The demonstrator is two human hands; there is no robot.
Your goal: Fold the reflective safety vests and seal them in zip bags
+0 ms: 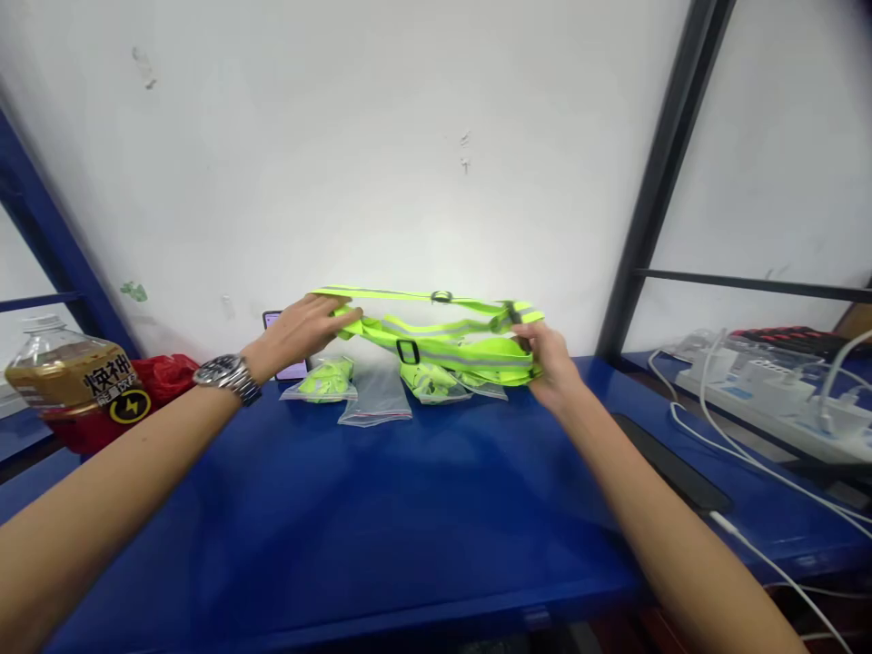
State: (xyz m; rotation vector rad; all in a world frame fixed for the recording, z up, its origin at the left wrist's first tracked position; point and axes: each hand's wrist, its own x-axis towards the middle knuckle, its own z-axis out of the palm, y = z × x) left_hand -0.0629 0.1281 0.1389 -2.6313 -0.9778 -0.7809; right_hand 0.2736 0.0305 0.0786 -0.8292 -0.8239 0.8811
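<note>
A neon-yellow reflective vest (pixel 463 352), made of straps with grey stripes and black buckles, is stretched in the air between my two hands. My left hand (pixel 306 327), with a metal watch on the wrist, grips the strap ends on the left. On the right, my right hand (pixel 549 359) is closed around the bunched straps. Behind and below the vest, clear zip bags with folded neon straps lie on the table, one bag (pixel 327 380) near my left hand and another bag (pixel 432 383) farther right. Between them is a flat clear zip bag (pixel 374 395).
The blue table (pixel 381 527) meets a white wall. A drink bottle (pixel 72 377) and a red plastic bag (pixel 167 374) stand at left. One phone (pixel 292 371) leans at the back; another phone (pixel 671 463) lies right, near white cables (pixel 763 468) and a power strip (pixel 783 400).
</note>
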